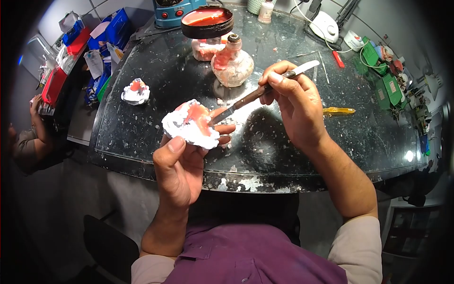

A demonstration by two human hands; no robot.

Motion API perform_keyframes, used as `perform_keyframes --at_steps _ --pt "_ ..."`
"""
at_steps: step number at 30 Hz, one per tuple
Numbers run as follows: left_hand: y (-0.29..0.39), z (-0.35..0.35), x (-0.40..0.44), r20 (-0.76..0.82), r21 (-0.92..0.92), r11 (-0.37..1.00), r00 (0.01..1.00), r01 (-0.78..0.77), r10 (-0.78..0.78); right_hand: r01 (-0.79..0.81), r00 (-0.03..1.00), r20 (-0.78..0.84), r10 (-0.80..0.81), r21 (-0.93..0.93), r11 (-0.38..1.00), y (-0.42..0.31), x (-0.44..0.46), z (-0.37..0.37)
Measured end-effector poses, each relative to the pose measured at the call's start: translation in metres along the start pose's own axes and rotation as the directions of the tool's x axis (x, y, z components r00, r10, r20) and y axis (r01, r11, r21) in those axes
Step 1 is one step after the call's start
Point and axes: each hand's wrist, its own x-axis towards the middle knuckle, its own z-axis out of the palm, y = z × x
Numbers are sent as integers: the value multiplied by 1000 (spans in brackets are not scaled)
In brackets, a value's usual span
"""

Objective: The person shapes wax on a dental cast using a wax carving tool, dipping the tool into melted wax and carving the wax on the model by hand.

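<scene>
My left hand [182, 173] is closed around a white plaster dental cast [176, 124] with pink wax on its top, held above the front of the bench. In my right hand [299, 104] is a wax knife [249, 97] with a dark handle, gripped between thumb and fingers. Its metal blade points down and left to the wax edge of the cast; whether it touches cannot be made out. A smaller white plaster piece with pink wax [136, 93] lies on the bench to the left. Beyond my hands stands a wax-smeared glass spirit lamp [232, 64].
A round dark pan of red wax [207, 29] stands behind the lamp, near a blue machine [171, 13]. A yellow-handled tool [338, 110], a red-handled tool [338, 59] and thin metal instruments lie right. Green boxes [388, 90] line the right edge. Another person's arm [40, 128] shows far left.
</scene>
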Motion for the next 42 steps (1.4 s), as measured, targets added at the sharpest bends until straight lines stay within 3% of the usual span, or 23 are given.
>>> perform_keyframes --at_steps 8,14,18,20,22,23,26,30,31,34,36,37,38,40,42 --pt "0 1 -1 -14 2 1000 1000 0 0 7 1000 -4 -7 -13 1000 1 0 -1" --pt "3 7 2 -25 -3 1000 1000 1 -1 44 994 -101 -30 134 990 -7 6 -7" --pt "6 5 5 9 -28 999 1000 -21 21 183 978 -113 -177 51 982 -23 35 -15" --pt "3 3 5 -28 -18 999 999 -27 27 246 946 -209 -247 -30 969 -34 49 -8" --pt "2 -8 9 157 -118 993 987 10 9 297 932 -140 -334 -230 927 -36 63 -12" --pt "0 -4 4 42 -109 994 999 29 -24 325 923 -119 -367 -272 906 -34 70 -14" --pt "4 -1 6 -1 -117 988 995 99 -100 371 906 -75 -417 -332 867 -31 81 -10" --pt "5 3 15 -90 110 987 990 115 -105 407 884 -18 -467 -461 788 -26 88 -9" --pt "5 11 17 -195 126 986 977 109 -84 411 886 0 -465 -466 784 -26 89 -8" --pt "6 5 19 -61 150 983 994 104 -95 382 902 -4 -433 -462 801 -23 85 -9" --pt "8 8 18 -83 113 989 992 100 -91 159 974 -140 -177 -132 978 -18 80 -15" --pt "7 7 18 -89 103 991 993 89 -80 121 972 -197 -128 -48 991 -17 73 -16" --pt "6 7 17 -95 94 992 993 80 -71 114 973 -195 -121 -47 992 -16 66 -19" --pt "5 9 16 -142 110 992 988 69 -53 47 982 -190 -9 195 980 -13 49 -25" --pt "3 11 15 -187 129 990 982 62 -37 20 986 -165 28 279 960 -9 27 -25"
